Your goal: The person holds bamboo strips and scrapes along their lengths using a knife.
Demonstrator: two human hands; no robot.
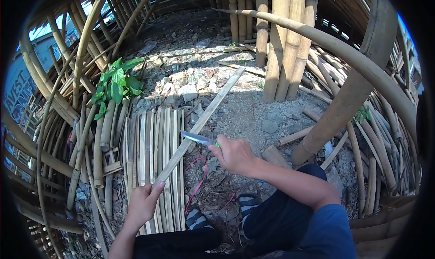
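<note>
My left hand [144,202] is closed around the near end of a long flat bamboo strip [212,107], thumb along its top. The strip slants up and away to the right over the ground. In my right hand [233,155] is a knife [197,138], its green handle mostly hidden by the fingers. The blade points left and lies across the strip around its middle. Beneath the strip, several split bamboo slats [158,123] lie side by side on the ground, just beyond my left hand.
Upright bamboo poles [285,46] stand at the back right, with a leaning pole [344,91] closer in. A curved pole [335,35] arches overhead. A leafy plant [117,81] grows at left beside cut bamboo. Pink string [199,186] lies near my sandalled feet [199,219].
</note>
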